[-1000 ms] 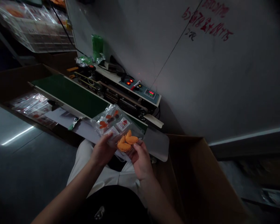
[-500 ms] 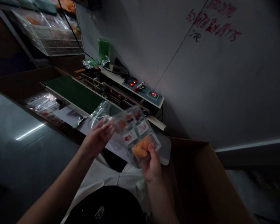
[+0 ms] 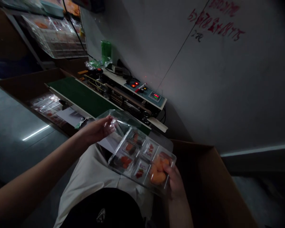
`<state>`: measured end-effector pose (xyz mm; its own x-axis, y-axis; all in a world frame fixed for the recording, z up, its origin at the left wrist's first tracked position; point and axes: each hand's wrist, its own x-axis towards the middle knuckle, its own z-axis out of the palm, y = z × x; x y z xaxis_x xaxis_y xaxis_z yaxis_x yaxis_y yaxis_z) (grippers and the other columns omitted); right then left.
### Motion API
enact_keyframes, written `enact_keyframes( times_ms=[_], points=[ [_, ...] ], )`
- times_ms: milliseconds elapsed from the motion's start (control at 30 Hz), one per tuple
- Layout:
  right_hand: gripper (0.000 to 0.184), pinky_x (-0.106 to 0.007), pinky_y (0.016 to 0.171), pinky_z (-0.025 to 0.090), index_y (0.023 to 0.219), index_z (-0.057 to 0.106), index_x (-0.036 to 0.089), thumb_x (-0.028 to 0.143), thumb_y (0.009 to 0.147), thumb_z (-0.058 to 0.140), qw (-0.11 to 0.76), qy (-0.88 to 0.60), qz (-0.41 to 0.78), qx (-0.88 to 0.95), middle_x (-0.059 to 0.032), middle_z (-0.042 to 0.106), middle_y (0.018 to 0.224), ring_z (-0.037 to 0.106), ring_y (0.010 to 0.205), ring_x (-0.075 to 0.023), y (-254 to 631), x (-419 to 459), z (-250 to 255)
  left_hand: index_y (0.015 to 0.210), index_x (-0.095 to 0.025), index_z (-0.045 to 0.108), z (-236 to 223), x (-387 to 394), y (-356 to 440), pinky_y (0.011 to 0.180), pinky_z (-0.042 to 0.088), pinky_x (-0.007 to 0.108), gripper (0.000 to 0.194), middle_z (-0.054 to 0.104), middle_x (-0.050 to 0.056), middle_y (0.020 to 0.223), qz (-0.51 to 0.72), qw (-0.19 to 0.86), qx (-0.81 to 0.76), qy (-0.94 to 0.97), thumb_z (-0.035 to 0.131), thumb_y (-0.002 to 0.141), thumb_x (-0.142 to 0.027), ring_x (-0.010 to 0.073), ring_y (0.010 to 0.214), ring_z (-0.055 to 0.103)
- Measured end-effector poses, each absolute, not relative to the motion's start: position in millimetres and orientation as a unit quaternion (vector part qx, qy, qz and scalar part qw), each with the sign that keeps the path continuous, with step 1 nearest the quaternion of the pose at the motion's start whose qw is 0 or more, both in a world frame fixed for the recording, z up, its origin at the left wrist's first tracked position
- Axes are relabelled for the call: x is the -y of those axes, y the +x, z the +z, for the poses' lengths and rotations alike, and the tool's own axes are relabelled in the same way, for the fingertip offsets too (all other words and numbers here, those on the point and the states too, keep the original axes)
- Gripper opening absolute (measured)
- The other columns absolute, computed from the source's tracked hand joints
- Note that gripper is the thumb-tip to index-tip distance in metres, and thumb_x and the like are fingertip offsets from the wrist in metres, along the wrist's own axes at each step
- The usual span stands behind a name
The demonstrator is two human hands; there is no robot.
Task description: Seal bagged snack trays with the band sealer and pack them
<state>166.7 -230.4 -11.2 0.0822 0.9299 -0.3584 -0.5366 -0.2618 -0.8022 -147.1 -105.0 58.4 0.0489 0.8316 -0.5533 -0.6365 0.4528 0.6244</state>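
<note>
My right hand (image 3: 174,182) grips the near right corner of a clear plastic tray (image 3: 142,158) with several compartments that hold orange and red pieces. The tray lies almost flat above my lap. My left hand (image 3: 97,129) pinches the mouth of a clear plastic bag (image 3: 120,120), which hangs open just left of and above the tray's far end. The tray's far edge sits at or just inside the bag's mouth; I cannot tell which.
A band sealer (image 3: 133,95) with a green belt (image 3: 78,95) and a lit red display runs along the white wall. Sealed packs (image 3: 46,104) lie in a brown box at the left. An open cardboard box (image 3: 204,190) stands at my right. Wire shelves (image 3: 54,38) hold more packs.
The tray has swung down from upright to nearly flat and moved right and lower in my right hand. My left hand has lifted the bag's mouth up and away to the left.
</note>
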Motion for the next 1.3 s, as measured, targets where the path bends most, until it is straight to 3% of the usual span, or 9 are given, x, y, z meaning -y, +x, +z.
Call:
enact_keyframes(
  times_ms=[200,333,433,600,733,867,1033,1200,1300],
  points=[
    [0.047,-0.029,0.071,0.06,0.094,0.076,0.022,0.039,0.055,0.095,0.558,-0.491,0.629,0.226,-0.0042,0.076,0.092,0.071,0.082,-0.0202,158,217,1,0.093,-0.013,0.071,64,100,-164,0.062,0.064,0.025,0.028,0.077,0.009,0.087,0.446,0.733,-0.489,0.154,0.046,0.103,-0.021,0.017,0.073,0.076],
    [0.049,-0.031,0.074,0.061,0.096,0.077,0.023,0.04,0.054,0.095,0.549,-0.493,0.632,0.237,-0.0029,0.076,0.09,0.071,0.082,-0.0206,153,214,3,0.107,-0.016,0.073,61,110,-167,0.077,0.065,0.034,0.017,0.077,0.013,0.109,0.408,0.738,-0.475,0.25,0.066,0.093,-0.024,0.024,0.091,0.076],
    [0.048,-0.032,0.074,0.061,0.096,0.077,0.023,0.041,0.055,0.094,0.562,-0.49,0.625,0.231,-0.0031,0.077,0.094,0.072,0.085,-0.0217,145,213,-1,0.111,-0.018,0.072,57,126,-155,0.084,0.062,0.031,0.035,0.076,0.013,0.114,0.386,0.743,-0.435,0.333,0.083,0.079,-0.027,0.0237,0.096,0.075],
    [0.042,-0.035,0.084,0.061,0.098,0.075,0.025,0.042,0.063,0.089,0.602,-0.486,0.596,0.216,-0.0025,0.076,0.105,0.071,0.101,-0.0241,135,215,-17,0.116,-0.018,0.07,50,152,-125,0.083,0.059,0.026,0.054,0.078,0.011,0.106,0.455,0.676,-0.447,0.369,0.092,0.068,-0.03,0.0216,0.093,0.075],
    [0.042,-0.033,0.091,0.057,0.106,0.072,0.027,0.042,0.069,0.083,0.631,-0.507,0.554,0.195,-0.0017,0.075,0.11,0.067,0.112,-0.0227,119,221,-28,0.115,-0.017,0.071,39,165,-110,0.083,0.057,0.023,0.058,0.078,0.009,0.106,0.545,0.62,-0.479,0.299,0.094,0.063,-0.028,0.0197,0.093,0.074],
    [0.048,-0.037,0.094,0.057,0.114,0.066,0.028,0.044,0.071,0.079,0.65,-0.501,0.544,0.177,-0.003,0.074,0.115,0.067,0.114,-0.0246,96,225,-29,0.113,-0.017,0.072,30,176,-97,0.08,0.057,0.024,0.056,0.078,0.008,0.104,0.572,0.64,-0.464,0.22,0.093,0.063,-0.026,0.0181,0.088,0.074],
    [0.046,-0.038,0.097,0.057,0.12,0.062,0.028,0.046,0.079,0.073,0.64,-0.454,0.596,0.173,-0.0034,0.071,0.123,0.068,0.114,-0.0235,73,218,-23,0.101,-0.016,0.075,24,195,-70,0.085,0.057,0.028,0.041,0.079,0.008,0.099,0.542,0.7,-0.425,0.189,0.092,0.066,-0.029,0.02,0.089,0.073],
    [0.042,-0.037,0.098,0.055,0.113,0.064,0.025,0.045,0.077,0.074,0.644,-0.431,0.611,0.158,-0.0027,0.073,0.115,0.068,0.112,-0.0224,63,203,-23,0.104,-0.017,0.074,10,215,-51,0.097,0.054,0.033,0.05,0.077,0.011,0.11,0.503,0.726,-0.43,0.186,0.092,0.065,-0.041,0.0263,0.105,0.071],
    [0.044,-0.037,0.092,0.057,0.111,0.064,0.024,0.046,0.074,0.077,0.643,-0.424,0.612,0.177,-0.0029,0.073,0.109,0.07,0.104,-0.0223,70,194,-22,0.113,-0.021,0.072,6,229,-65,0.094,0.054,0.031,0.05,0.075,0.009,0.118,0.45,0.726,-0.442,0.273,0.087,0.071,-0.044,0.0245,0.114,0.067]
  ],
)
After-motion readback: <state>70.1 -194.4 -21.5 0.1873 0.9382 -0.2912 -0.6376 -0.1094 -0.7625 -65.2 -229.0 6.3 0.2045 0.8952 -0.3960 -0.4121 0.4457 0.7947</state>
